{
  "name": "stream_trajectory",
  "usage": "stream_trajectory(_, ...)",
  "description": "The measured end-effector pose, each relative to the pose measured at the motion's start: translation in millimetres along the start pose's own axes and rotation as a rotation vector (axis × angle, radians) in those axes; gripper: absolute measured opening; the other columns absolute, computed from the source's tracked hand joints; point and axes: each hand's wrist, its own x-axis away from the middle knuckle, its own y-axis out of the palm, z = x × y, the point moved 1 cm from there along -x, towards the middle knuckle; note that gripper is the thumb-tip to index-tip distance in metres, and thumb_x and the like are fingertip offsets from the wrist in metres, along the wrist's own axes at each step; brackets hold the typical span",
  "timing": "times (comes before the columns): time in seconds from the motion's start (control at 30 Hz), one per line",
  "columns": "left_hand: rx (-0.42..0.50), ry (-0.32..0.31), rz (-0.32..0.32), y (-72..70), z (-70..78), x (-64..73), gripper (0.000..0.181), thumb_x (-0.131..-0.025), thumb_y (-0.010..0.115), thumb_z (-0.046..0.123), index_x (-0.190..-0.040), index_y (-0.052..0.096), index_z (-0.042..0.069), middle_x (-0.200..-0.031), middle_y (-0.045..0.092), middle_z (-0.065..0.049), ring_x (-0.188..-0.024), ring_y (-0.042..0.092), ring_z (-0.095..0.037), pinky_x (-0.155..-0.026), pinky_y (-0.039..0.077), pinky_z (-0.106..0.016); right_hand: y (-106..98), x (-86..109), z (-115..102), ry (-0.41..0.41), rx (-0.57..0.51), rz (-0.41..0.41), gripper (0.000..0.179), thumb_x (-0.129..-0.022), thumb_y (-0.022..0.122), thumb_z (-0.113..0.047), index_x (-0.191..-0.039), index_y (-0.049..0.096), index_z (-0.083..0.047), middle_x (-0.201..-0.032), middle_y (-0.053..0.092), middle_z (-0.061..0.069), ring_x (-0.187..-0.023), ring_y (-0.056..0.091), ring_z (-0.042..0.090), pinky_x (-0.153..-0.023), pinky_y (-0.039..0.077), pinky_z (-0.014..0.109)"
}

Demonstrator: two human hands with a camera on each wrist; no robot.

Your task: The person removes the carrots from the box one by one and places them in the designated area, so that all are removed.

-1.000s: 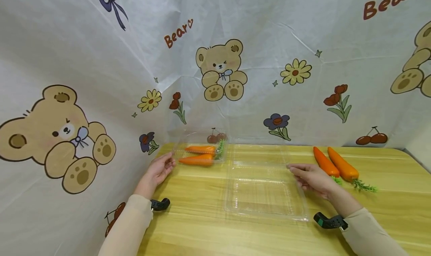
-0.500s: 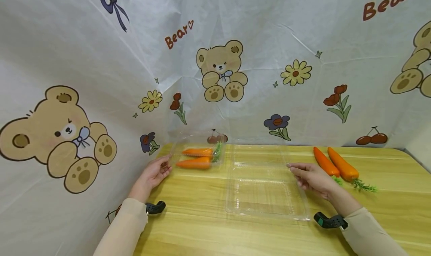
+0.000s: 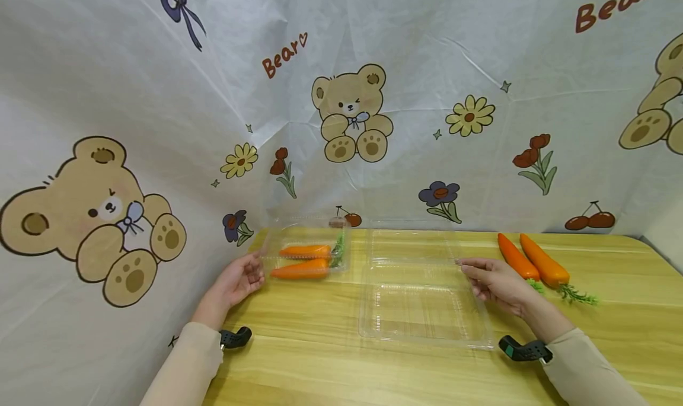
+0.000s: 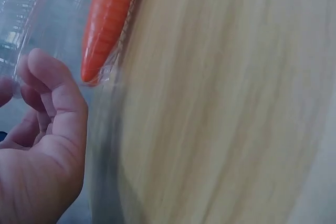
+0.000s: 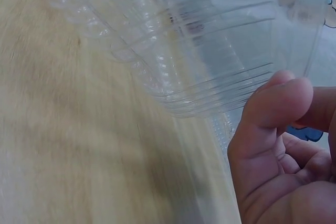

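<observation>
At the left, a clear plastic box (image 3: 341, 264) holds two orange toy carrots (image 3: 306, 269) with green tops. My left hand (image 3: 238, 281) pinches its left edge between thumb and curled fingers; the left wrist view shows that hand (image 4: 50, 124) beside the tip of one carrot (image 4: 107, 24). A second clear clamshell box (image 3: 421, 314) lies open in the middle, its two halves one behind the other. My right hand (image 3: 498, 284) pinches the right edge near its fold. In the right wrist view, thumb and finger of that hand (image 5: 278, 150) meet at the clear plastic rim (image 5: 226, 90).
Two more toy carrots (image 3: 544, 261) lie side by side at the back right of the wooden table (image 3: 320, 358). A white cloth (image 3: 405, 50) printed with bears and flowers hangs behind the table and along its left.
My left hand has drawn the box with the carrots left and toward me. My right hand and the open clamshell box stay almost in place.
</observation>
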Motion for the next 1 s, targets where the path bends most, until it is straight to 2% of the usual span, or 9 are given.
stream_trajectory(0.13,-0.066,0.008,-0.03,-1.8,-1.9,3.4,0.04,-0.11,0.045,0.02,-0.149,0.041,0.014,-0.08,0.053,0.007,-0.071,0.054,-0.01,-0.071,0.054,-0.024,-1,-0.8,2,0.007,-0.012,0.003,0.065,-0.111,0.049,-0.028,-0.158,0.026,0.01,-0.078,0.055,-0.003,-0.063,0.053,0.005,-0.053,0.048,0.016)
stream_trajectory(0.3,-0.092,0.022,-0.056,-5.8,-5.3,10.2,0.043,-0.111,0.047,0.025,-0.153,0.044,0.018,-0.077,0.053,0.006,-0.071,0.056,-0.01,-0.073,0.056,-0.024,0,-1.3,4,-0.006,-0.01,-0.006,0.065,-0.111,0.049,-0.028,-0.157,0.025,0.011,-0.079,0.055,-0.003,-0.063,0.053,0.005,-0.053,0.048,0.016)
stream_trajectory(0.53,-0.083,0.043,-0.055,-15.6,-13.4,24.7,0.03,-0.11,0.046,0.023,-0.136,0.061,0.029,-0.071,0.048,0.007,-0.068,0.053,-0.01,-0.069,0.053,-0.023,1,-1.4,8,0.008,-0.021,0.029,0.067,-0.109,0.053,-0.03,-0.157,0.028,0.01,-0.078,0.05,-0.005,-0.064,0.053,0.006,-0.053,0.048,0.017)
stream_trajectory(0.77,-0.067,0.046,-0.06,-22.9,-19.0,44.4,0.033,-0.11,0.043,0.022,-0.124,0.07,0.034,-0.07,0.041,0.006,-0.064,0.046,-0.009,-0.062,0.049,-0.021,1,-2.8,10,-0.002,-0.025,0.034,0.066,-0.109,0.053,-0.03,-0.156,0.028,0.01,-0.076,0.048,-0.006,-0.064,0.053,0.006,-0.054,0.048,0.017)
stream_trajectory(0.9,-0.063,0.054,-0.081,-23.2,-20.8,56.6,0.035,-0.11,0.04,0.02,-0.127,0.068,0.032,-0.071,0.038,0.006,-0.063,0.042,-0.009,-0.061,0.047,-0.02,3,-4.6,10,-0.004,-0.034,0.037,0.066,-0.109,0.053,-0.029,-0.156,0.028,0.01,-0.075,0.048,-0.006,-0.064,0.053,0.006,-0.054,0.048,0.017)
stream_trajectory(1.0,-0.068,0.043,-0.117,-23.6,-22.6,64.8,0.036,-0.11,0.038,0.021,-0.137,0.06,0.029,-0.071,0.038,0.006,-0.064,0.041,-0.008,-0.061,0.046,-0.02,4,-5.3,9,-0.012,-0.039,0.038,0.066,-0.109,0.052,-0.029,-0.156,0.028,0.01,-0.075,0.048,-0.006,-0.064,0.053,0.006,-0.053,0.047,0.016)
